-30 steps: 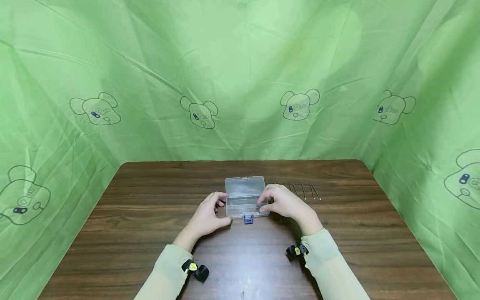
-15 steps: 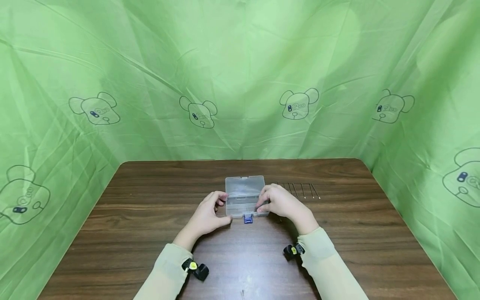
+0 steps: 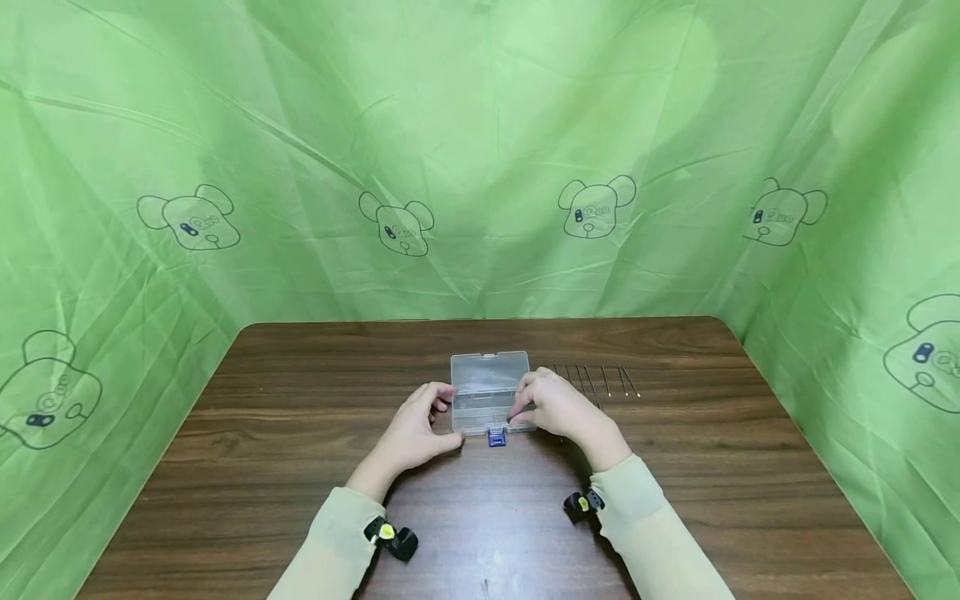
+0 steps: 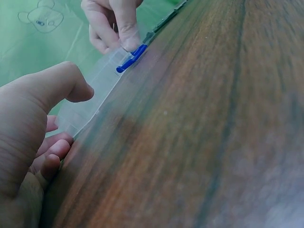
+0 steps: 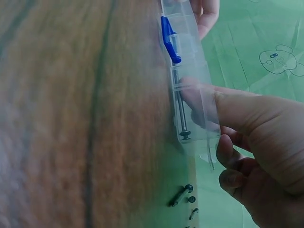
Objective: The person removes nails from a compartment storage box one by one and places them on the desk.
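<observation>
A clear plastic box stands with its lid raised and its blue latch facing the front edge. My left hand holds the box's left end, thumb near the front corner and fingers at the side. My right hand reaches into the right part. In the right wrist view, a long metal nail lies along the box's front wall, its round head at the right end. The right thumb and fingers pinch at the nail's other end; the fingertips are partly hidden behind the clear wall.
Several more nails lie in a loose row on the wooden table, right of the box behind my right hand. Some of their heads show in the right wrist view. A green cloth hangs behind the table.
My right hand has shifted slightly left and deeper into the box, its thumb and fingers closer together. The left hand and the box have stayed in place.
</observation>
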Demonstrator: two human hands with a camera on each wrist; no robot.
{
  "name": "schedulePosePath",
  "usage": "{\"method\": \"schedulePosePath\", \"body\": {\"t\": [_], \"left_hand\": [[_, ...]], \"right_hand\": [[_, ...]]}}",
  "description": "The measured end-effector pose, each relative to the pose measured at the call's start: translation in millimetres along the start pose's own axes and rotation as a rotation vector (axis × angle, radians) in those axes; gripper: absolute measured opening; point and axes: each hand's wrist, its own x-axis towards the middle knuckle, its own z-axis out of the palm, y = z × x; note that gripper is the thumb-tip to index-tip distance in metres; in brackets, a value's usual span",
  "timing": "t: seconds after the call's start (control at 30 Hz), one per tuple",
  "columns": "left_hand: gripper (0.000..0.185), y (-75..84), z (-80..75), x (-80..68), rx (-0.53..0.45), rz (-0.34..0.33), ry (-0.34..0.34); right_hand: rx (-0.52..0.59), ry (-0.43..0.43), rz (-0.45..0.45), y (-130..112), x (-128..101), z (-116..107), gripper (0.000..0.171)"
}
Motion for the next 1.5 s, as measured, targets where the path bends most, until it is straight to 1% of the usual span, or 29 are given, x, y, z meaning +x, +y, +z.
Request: {"method": "schedulePosePath", "body": {"t": [0.1,0.27,0.37,0.67,0.83,1.07,1.33,1.5], "left_hand": [[0.066,0.1,0.3,-0.1,0.004,-0.004,0.000],[0.066,0.5,0.1,-0.1,0.011,-0.008,-0.002],[0.066,0.8,-0.1,0.0,0.010,-0.010,-0.005],[0.066,1.5,-1.0,0.7,0.011,-0.009,-0.005],[0.066,1.8,-1.1,0.6,0.020,-0.007,-0.004],[0.066,1.4,-1.1,0.2,0.025,0.004,0.000],[0.066,1.2,-0.7,-0.7,0.016,-0.002,0.003],[0.066,1.6,-0.5,-0.2,0.018,0.004,0.004]], "right_hand": [[-0.009,-0.001,-0.002,-2.3,-0.3,-0.7,0.009],[-0.020,-0.007,-0.030,-1.1,-1.0,-1.0,0.010],[-0.047,-0.006,-0.037,0.3,-0.9,0.0,0.010],[-0.120,-0.006,0.021,-2.0,0.4,1.6,0.011],[-0.140,0.002,0.047,-3.0,0.5,2.6,0.012],[-0.155,0.004,0.019,-1.5,1.6,3.8,0.010],[-0.133,-0.027,-0.051,-1.4,2.1,3.8,0.003],[-0.122,-0.036,-0.066,-1.8,1.1,2.7,0.005]]}}
